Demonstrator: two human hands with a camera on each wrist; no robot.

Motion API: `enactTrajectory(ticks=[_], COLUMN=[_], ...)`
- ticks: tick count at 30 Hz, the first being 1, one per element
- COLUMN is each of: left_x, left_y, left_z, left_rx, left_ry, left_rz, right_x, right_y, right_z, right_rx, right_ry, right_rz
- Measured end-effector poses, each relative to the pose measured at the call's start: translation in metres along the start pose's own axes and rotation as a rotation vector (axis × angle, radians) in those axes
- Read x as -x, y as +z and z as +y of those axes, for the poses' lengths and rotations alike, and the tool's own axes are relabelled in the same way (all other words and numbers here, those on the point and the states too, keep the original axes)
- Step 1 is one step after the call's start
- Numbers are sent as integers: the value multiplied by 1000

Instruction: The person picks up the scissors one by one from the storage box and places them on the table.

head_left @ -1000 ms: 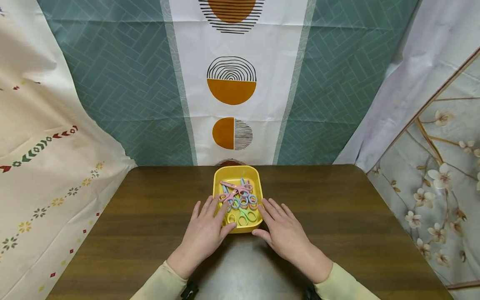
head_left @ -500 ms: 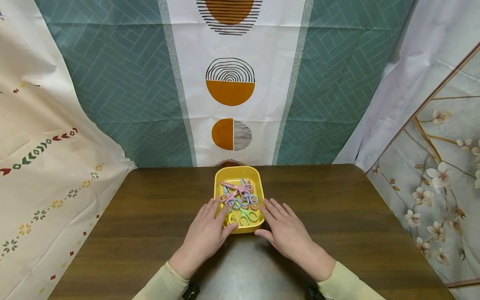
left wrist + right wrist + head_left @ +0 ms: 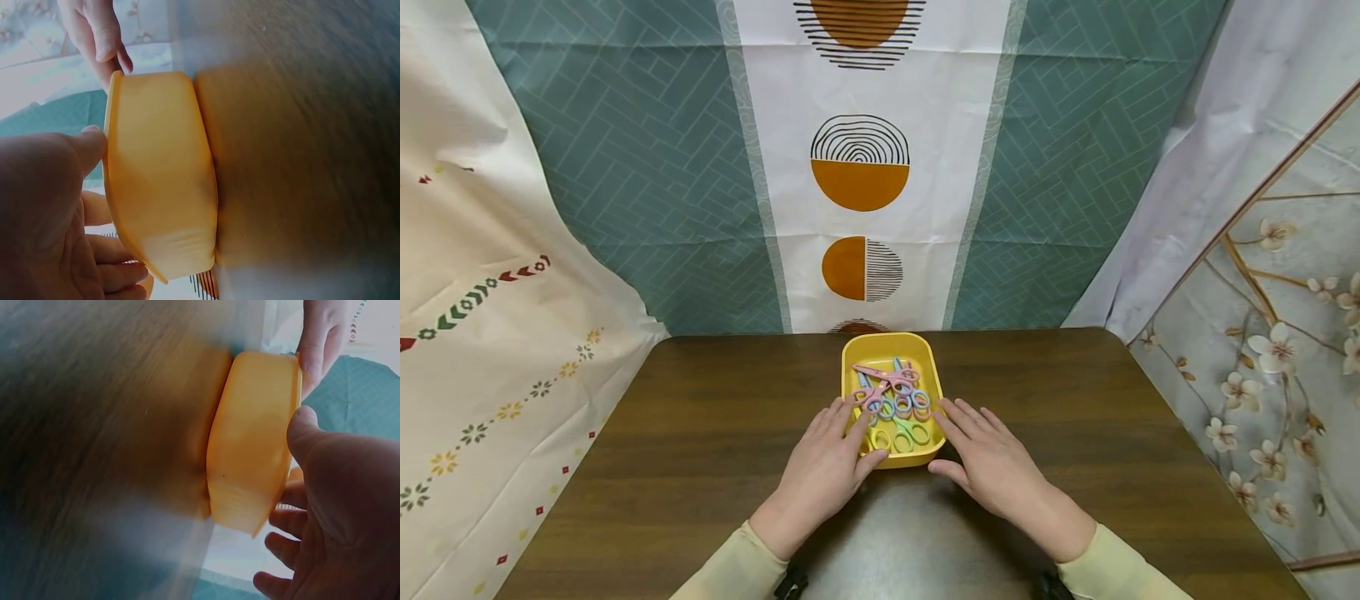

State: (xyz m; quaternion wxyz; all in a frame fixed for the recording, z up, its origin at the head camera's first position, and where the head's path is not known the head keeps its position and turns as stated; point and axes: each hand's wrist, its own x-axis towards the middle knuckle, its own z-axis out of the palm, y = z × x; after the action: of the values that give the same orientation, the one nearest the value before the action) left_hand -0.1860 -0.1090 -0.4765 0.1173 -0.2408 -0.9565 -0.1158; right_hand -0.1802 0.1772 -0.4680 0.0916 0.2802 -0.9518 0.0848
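A yellow rectangular tray (image 3: pixel 906 461) stands on the table, holding several small scissors in a loose heap. Pink scissors (image 3: pixel 887 377) lie over blue-handled ones, while green scissors (image 3: pixel 912 432) are at the near end. My left hand (image 3: pixel 823 471) rests along the tray's left rim, fingers extended and thumb at the near left corner. On the other side, my right hand (image 3: pixel 992 467) has its extended fingers at the right rim. From below the rim, the left wrist view shows the tray's outer wall (image 3: pixel 156 169); the right wrist view also shows this wall (image 3: pixel 253 437).
A dark brown wooden table (image 3: pixel 722 417) lies under the tray. Behind it hangs a green and white cloth (image 3: pixel 880 200), with a patterned cream cloth (image 3: pixel 512 350) at left and a floral cloth (image 3: pixel 1262 400) at right.
The tray has shifted slightly to the right with the scissors in it, and both hands have moved along with it. The head view has moved a little.
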Motion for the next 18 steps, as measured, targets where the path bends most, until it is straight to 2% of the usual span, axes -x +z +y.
enactTrajectory(ticks=[3,10,18], left_x=[-1,-2,-2], left_y=[0,0,0], left_z=[0,1,5], left_rx=[7,-1,-75], left_ry=[20,-2,83], left_rz=[10,25,114], right_x=[2,5,-13], right_y=[-2,-8,-14], right_z=[3,8,13], right_rx=[-1,11,51], right_ry=[-2,-6,-31], right_rz=[-1,-13,59])
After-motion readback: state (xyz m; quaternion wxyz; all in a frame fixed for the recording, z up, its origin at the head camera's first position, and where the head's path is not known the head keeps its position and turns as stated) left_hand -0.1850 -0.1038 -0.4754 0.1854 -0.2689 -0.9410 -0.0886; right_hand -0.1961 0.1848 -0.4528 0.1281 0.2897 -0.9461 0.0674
